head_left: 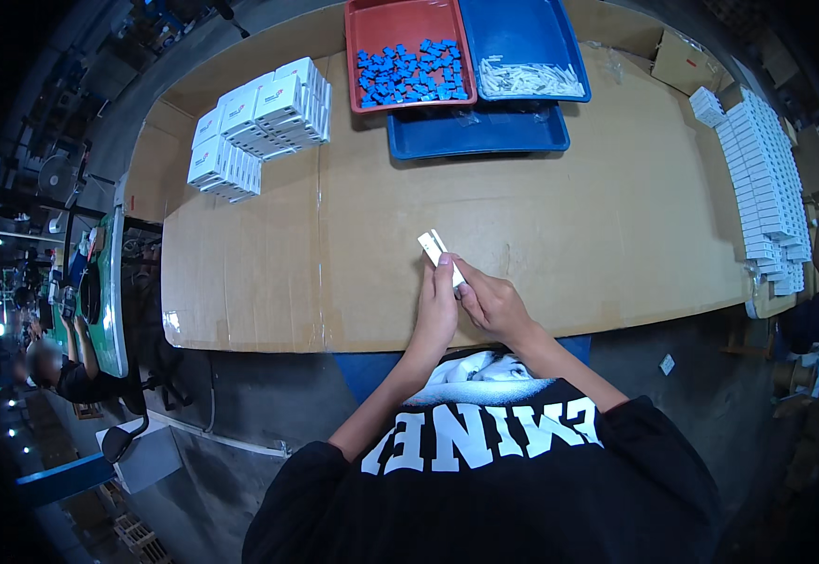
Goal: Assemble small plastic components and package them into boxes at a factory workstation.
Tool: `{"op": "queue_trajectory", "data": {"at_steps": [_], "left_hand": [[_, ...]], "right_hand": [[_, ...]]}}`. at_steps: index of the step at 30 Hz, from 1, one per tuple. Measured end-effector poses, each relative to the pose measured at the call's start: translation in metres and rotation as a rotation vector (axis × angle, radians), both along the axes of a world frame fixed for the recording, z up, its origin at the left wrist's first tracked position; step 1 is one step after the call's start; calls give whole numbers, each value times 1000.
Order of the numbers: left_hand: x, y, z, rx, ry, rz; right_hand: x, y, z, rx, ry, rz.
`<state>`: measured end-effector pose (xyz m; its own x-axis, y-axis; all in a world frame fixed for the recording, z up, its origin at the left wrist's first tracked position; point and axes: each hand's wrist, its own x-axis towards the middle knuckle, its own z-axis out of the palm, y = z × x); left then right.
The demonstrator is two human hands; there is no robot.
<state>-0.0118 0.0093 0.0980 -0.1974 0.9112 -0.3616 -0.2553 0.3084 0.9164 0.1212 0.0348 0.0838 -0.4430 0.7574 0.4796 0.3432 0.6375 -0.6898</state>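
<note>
A slim white piece [432,246] with a dark slot along one edge stands tilted out of my hands, over the near middle of the cardboard-covered table. My left hand [438,303] is closed round its lower part from the left, thumb on top. Against it from the right, my right hand [494,303] has its fingers bent and pressed to the same piece. Its lower end is mostly hidden by my fingers, so I cannot make out what it is exactly.
At the back, a red tray [412,17] holds many small blue parts, beside a blue tray [522,38] of thin white strips. Another blue tray [480,141] lies beneath. White boxes [273,108] are stacked left, more small boxes [762,179] right. A person [90,367] works far left.
</note>
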Motion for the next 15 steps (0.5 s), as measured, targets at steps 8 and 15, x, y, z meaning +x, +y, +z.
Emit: {"op": "queue_trajectory", "data": {"at_steps": [8, 15], "left_hand": [[2, -3, -12, 5, -6, 35], [-1, -5, -10, -22, 1, 70]], "right_hand": [[0, -2, -5, 56, -14, -1], [-2, -4, -2, 36, -51, 8]]}}
